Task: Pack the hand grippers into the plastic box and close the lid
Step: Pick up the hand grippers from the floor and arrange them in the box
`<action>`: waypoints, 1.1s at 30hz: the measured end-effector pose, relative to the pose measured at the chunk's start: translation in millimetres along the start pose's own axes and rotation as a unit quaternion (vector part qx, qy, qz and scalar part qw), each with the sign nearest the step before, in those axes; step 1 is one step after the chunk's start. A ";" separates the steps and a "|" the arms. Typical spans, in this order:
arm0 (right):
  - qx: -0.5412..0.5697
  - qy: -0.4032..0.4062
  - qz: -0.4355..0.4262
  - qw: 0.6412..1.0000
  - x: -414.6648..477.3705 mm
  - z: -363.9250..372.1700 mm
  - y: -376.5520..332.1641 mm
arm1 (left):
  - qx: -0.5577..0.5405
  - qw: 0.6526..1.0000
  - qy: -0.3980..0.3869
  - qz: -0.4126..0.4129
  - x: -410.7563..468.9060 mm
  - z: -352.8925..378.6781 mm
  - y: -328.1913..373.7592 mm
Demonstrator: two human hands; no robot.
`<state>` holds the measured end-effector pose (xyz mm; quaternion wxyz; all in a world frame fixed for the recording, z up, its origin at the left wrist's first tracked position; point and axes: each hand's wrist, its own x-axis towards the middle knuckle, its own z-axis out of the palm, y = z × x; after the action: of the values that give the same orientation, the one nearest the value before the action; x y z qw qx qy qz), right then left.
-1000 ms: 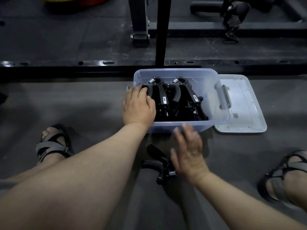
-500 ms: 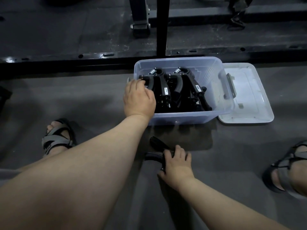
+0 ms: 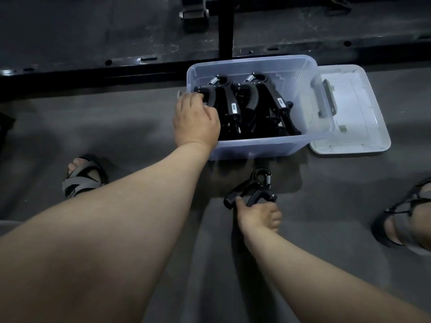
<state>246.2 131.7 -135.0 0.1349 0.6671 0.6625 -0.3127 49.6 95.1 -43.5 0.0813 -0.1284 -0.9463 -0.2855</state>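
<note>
A clear plastic box [image 3: 275, 145] stands on the dark floor with several black hand grippers [image 3: 251, 106] packed upright inside. My left hand [image 3: 196, 122] rests over the box's left rim, fingers curled on the handle of the leftmost gripper. In front of the box, my right hand [image 3: 258, 216] holds one black hand gripper [image 3: 253, 188] by its handles, spring end pointing up toward the box, lifted just off the floor. The white lid [image 3: 349, 108] lies flat to the right of the box, touching its side.
A black metal rack base and upright post [image 3: 226, 26] run across the floor just behind the box. My sandalled feet sit at left [image 3: 81, 178] and at right [image 3: 405, 220]. Grey floor lies between them.
My right hand dropped from the box front to the loose gripper on the floor, closed on it and lifted it upright. My left hand stayed on the box's left side.
</note>
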 end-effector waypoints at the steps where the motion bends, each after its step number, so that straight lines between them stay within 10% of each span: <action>1: -0.027 -0.004 -0.021 0.999 1.7 5.1 -0.8 | 0.001 1.000 0.002 0.004 0.0 0.5 -0.5; 9: -0.147 -0.014 -0.163 0.975 33.5 -17.8 11.5 | 0.008 1.000 0.003 0.007 0.9 2.8 -1.4; 13: 0.085 -0.127 -0.174 0.973 42.7 -34.1 13.1 | 0.007 1.000 0.001 0.004 -0.1 1.9 -0.7; 18: 0.161 -0.508 -0.073 0.843 40.3 -95.8 -9.0 | 0.001 1.000 -0.011 0.000 -0.5 -0.4 1.4; 23: 0.079 -0.691 -0.176 0.697 55.9 -192.9 -44.0 | 0.001 1.000 -0.008 0.008 -1.7 0.1 0.9; 28: 0.217 -0.580 -0.282 0.733 60.7 -292.3 -89.3 | -0.003 1.000 0.005 0.003 -0.9 0.5 2.1; 33: 0.206 -0.287 -0.336 0.873 67.2 -297.9 -132.0 | 0.009 1.000 0.015 0.012 -0.9 1.5 0.7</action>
<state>184.5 373.9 84.6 0.0653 0.2979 0.6993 -0.6465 50.5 96.4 -44.5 0.0999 -0.1347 -0.9459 -0.2777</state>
